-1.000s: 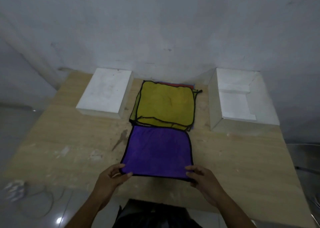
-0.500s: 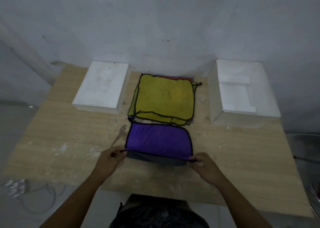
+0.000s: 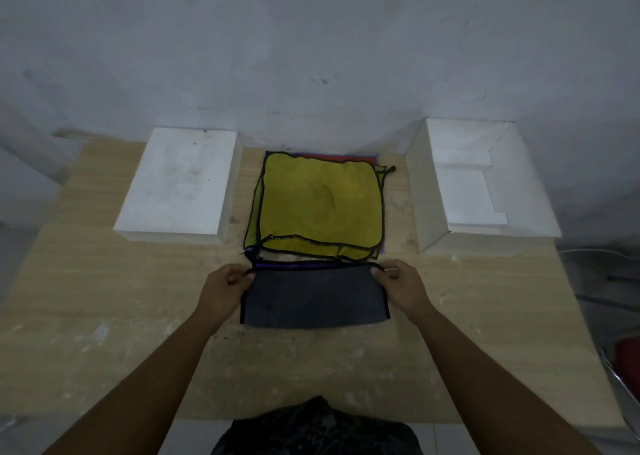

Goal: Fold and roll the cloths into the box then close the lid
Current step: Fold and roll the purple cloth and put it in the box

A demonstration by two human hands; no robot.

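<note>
Pinching the far corners of a folded cloth [image 3: 313, 297], the person's two hands sit level with each other near the middle of the wooden surface [image 3: 104, 299]. The left hand [image 3: 223, 293] has its fingers closed on the far left corner; the right hand [image 3: 401, 286] has its fingers closed on the far right corner. The cloth shows its dark grey side on top, with a thin purple strip and black edging peeking out along the far edge, so it lies doubled over, flat on the surface.

Just beyond it, almost touching, is a stack of cloths [image 3: 318, 205]: yellow ones with black edging on top, and slivers of red and purple at the far edge beneath them. To the left of the stack lies a flat white lid [image 3: 180, 184], its plain top facing up. To the right stands the open white box [image 3: 485, 184], with stepped white inserts visible inside; no cloth shows in it. Both white pieces sit close to the grey wall [image 3: 311, 56] at the back.
</note>
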